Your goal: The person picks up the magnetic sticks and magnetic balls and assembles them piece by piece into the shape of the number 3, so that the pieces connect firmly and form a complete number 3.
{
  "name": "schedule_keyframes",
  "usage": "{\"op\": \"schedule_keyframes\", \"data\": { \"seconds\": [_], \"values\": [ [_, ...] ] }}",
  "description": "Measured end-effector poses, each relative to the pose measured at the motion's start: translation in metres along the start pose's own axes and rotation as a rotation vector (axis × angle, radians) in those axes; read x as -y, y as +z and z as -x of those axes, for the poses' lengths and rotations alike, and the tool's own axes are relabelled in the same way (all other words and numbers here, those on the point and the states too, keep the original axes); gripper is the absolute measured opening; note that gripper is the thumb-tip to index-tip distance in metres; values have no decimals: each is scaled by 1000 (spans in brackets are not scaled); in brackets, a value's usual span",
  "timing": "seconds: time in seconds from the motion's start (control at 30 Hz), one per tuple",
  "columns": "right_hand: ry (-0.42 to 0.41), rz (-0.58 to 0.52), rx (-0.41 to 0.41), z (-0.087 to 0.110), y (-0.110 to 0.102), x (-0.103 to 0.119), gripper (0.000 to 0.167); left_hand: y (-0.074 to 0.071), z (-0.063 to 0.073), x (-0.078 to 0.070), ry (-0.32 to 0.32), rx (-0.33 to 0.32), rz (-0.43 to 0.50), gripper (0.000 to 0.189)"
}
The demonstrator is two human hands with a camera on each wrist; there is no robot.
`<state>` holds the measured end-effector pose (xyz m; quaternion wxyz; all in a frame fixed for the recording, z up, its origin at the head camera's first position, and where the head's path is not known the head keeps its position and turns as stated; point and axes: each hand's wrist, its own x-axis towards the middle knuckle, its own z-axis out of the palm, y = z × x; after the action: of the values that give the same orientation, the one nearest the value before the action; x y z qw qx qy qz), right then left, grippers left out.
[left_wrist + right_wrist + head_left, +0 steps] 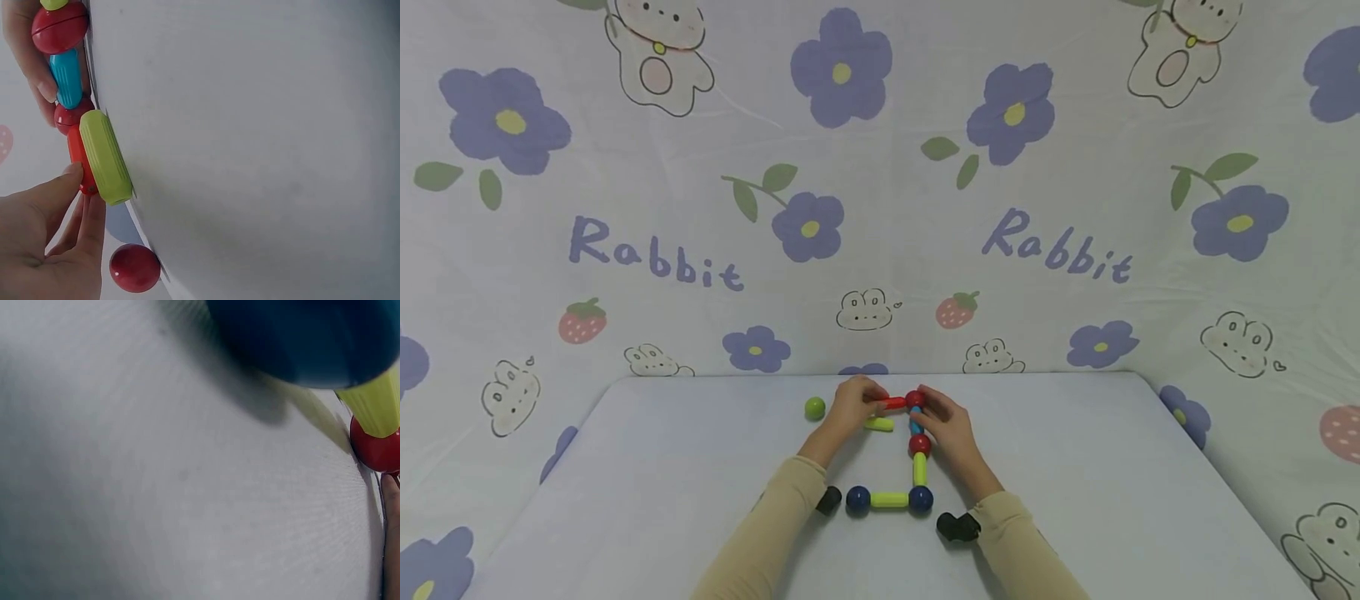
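Note:
My left hand pinches a red rod between thumb and fingers. The rod's far end meets a red ball. A blue rod joins that ball to a nearer red ball; my right hand holds the blue rod, its fingers also against the far ball. From the nearer ball a yellow-green rod runs to a dark blue ball. Another yellow-green rod links this to a second dark blue ball. A loose yellow-green rod lies beside my left hand.
A green ball sits left of my left hand. The left wrist view also shows a separate red ball near that hand. A white tabletop lies beneath, with a patterned cloth behind its far edge.

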<state>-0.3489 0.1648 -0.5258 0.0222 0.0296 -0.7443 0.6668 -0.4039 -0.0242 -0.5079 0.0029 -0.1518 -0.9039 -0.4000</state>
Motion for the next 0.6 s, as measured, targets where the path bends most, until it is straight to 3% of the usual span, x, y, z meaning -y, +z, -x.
{"op": "schedule_keyframes", "data": {
  "seconds": [0.23,0.6],
  "values": [
    [-15,60,-19,-10,1,-20,50,-1,1,0,61,-29,14,15],
    [-9,63,11,-11,2,-19,50,-1,1,3,88,-41,100,19]
  ]
}}
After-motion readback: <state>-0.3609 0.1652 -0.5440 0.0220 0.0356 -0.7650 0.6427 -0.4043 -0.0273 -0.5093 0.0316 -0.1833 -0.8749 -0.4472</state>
